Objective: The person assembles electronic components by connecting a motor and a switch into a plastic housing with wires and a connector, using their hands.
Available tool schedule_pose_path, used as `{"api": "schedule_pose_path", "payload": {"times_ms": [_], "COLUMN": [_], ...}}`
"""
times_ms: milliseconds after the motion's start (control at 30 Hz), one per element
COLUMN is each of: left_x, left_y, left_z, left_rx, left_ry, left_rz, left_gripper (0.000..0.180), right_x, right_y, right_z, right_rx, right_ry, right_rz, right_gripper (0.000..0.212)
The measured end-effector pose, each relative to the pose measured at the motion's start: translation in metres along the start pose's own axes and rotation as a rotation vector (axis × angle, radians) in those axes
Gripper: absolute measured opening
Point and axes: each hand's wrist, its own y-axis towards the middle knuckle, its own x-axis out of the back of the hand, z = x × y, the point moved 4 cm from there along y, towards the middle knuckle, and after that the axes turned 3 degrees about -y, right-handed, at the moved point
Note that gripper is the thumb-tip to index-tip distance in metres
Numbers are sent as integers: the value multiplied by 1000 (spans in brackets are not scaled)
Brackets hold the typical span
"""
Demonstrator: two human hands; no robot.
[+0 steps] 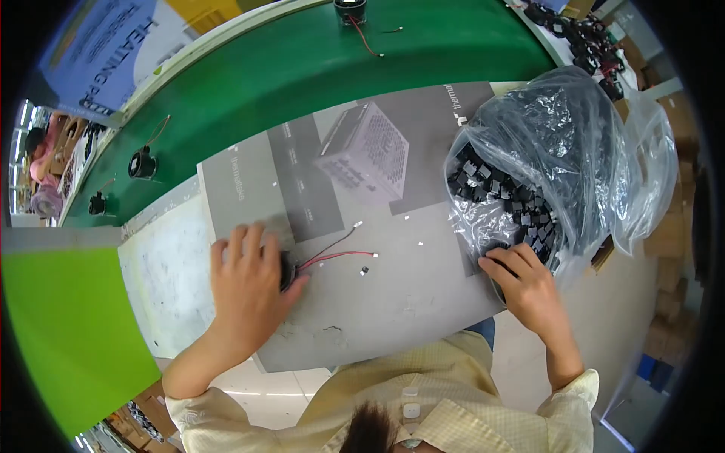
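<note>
My left hand [249,283] rests on the grey printed cardboard, its fingers curled over a black round part [286,270]. Most of that part is hidden under the palm; red and dark wires [336,254] run from it to the right and end in small white plugs. My right hand [529,291] is at the near edge of a clear plastic bag [559,128]. Its fingers are bent and drawn together there, and what they pinch, if anything, is hidden. Inside the bag lies a heap of small black square pieces [521,204].
A small dark piece [365,269] and white specks lie on the cardboard sheet [393,317]. Beyond runs a green conveyor belt [302,75] carrying black wired parts [142,164]. A bright green panel [68,325] stands at left. More black parts [581,41] are heaped far right.
</note>
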Motion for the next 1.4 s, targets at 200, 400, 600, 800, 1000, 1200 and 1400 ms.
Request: {"api": "schedule_pose_path", "payload": {"times_ms": [200,400,600,800,1000,1200,1400], "left_x": [-27,-30,-31,-21,-23,-18,-21], "left_y": [23,74,71,70,67,67,64], "left_z": [-21,-19,-15,-8,-3,-9,-10], "left_rx": [-208,-299,-313,-249,-174,-19,-6], "left_ry": [-106,-885,-1138,-1273,-1192,-1278,-1315], "left_rz": [341,628,428,421,281,421,404], "left_gripper": [17,6,16,18,20,31,33], "right_x": [6,-31,-46,-60,-61,-63,-63], "right_y": [24,71,100,104,103,108,111], "right_z": [14,43,56,58,61,61,66], "right_rx": [-29,-162,-217,-198,-208,-254,-247], "right_ry": [156,979,1102,1036,1080,1095,1123], "right_rz": [-202,-458,-492,-482,-436,-401,-463], "right_gripper": [41,36,42,37,39,34,27]}}
